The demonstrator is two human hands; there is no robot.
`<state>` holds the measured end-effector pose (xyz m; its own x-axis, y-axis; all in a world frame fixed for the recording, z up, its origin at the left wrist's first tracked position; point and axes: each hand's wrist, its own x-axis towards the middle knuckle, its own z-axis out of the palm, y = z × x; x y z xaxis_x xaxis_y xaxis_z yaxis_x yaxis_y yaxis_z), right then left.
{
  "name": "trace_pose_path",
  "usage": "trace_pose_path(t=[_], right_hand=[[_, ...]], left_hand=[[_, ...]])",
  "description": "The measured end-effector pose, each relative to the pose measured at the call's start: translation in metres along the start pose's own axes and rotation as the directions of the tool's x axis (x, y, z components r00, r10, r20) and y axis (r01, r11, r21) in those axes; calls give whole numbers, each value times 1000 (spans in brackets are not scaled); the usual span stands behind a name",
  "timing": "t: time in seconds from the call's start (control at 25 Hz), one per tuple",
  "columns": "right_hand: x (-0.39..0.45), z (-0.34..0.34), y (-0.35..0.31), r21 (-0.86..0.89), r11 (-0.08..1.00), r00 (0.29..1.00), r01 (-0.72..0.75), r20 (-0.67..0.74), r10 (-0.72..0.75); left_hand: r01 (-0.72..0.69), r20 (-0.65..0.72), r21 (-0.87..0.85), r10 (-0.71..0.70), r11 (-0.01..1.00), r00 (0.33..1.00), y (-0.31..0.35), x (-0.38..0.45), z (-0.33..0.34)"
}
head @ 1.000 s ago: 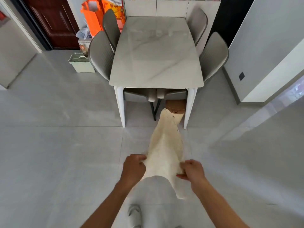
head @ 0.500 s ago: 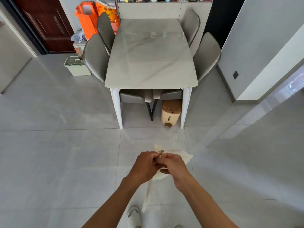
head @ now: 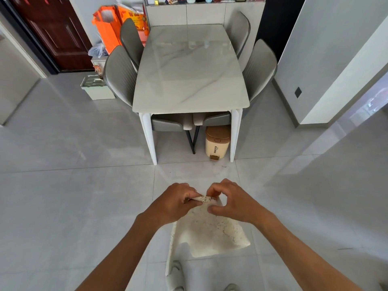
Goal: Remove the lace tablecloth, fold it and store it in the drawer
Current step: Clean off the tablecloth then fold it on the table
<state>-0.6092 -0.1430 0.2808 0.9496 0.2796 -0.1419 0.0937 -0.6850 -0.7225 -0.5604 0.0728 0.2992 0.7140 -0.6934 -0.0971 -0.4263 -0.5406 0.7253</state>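
The cream lace tablecloth [head: 207, 234] hangs doubled over below my hands, above the grey tiled floor, with its lower edge near my shoes. My left hand [head: 178, 203] pinches the top corners of the cloth between thumb and fingers. Right beside it, my right hand [head: 233, 201] holds the same lace edge with fingertips curled. The marble dining table [head: 189, 72] stands bare ahead of me. No drawer is in view.
Grey chairs [head: 120, 74] stand along both sides of the table and two are tucked under its near end. A cream pedal bin [head: 217, 141] sits under the table. Orange bags [head: 109, 28] and a white box [head: 97, 89] are at the back left, near a dark door.
My hands came together from apart, bringing the cloth's corners to meet. The long cloth that stretched toward the table now hangs folded in half below my hands.
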Motion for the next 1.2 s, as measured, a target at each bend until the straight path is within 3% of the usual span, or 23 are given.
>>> trace_pose_path(t=[0.12, 0.28, 0.48, 0.64, 0.76, 0.88, 1.0, 1.12, 1.2], right_hand=[[-1, -8, 12, -263, 957, 991, 126, 80, -108], [3, -26, 31, -465, 885, 981, 4, 175, 88], [11, -42, 49, -669, 741, 983, -60, 89, 160], [16, -61, 45, -709, 704, 993, -55, -113, -36], [24, -102, 29, -764, 645, 941, -23, -234, -243], [34, -141, 8, -754, 654, 878, -57, -349, -326], [49, -160, -5, -639, 761, 906, -111, -380, -187], [57, -169, -11, -354, 922, 867, -157, -496, -43], [57, -173, -11, -248, 961, 866, -122, -500, -19]], left_hand=[[45, -56, -55, -49, 997, 997, -4, -5, -15], [7, -178, -38, -14, 999, 984, -9, -7, -54], [-3, -261, -85, -19, 996, 965, -11, -12, -111], [31, -263, 1, -29, 1000, 964, -19, -14, -136], [74, -330, 21, -63, 997, 942, -29, -12, -162], [107, -353, 21, -93, 994, 931, -34, -9, -183], [153, -358, 7, -141, 988, 923, -36, -1, -189], [190, -427, -68, -201, 979, 881, -39, 11, -191], [213, -435, -90, -231, 973, 871, -39, 17, -191]])
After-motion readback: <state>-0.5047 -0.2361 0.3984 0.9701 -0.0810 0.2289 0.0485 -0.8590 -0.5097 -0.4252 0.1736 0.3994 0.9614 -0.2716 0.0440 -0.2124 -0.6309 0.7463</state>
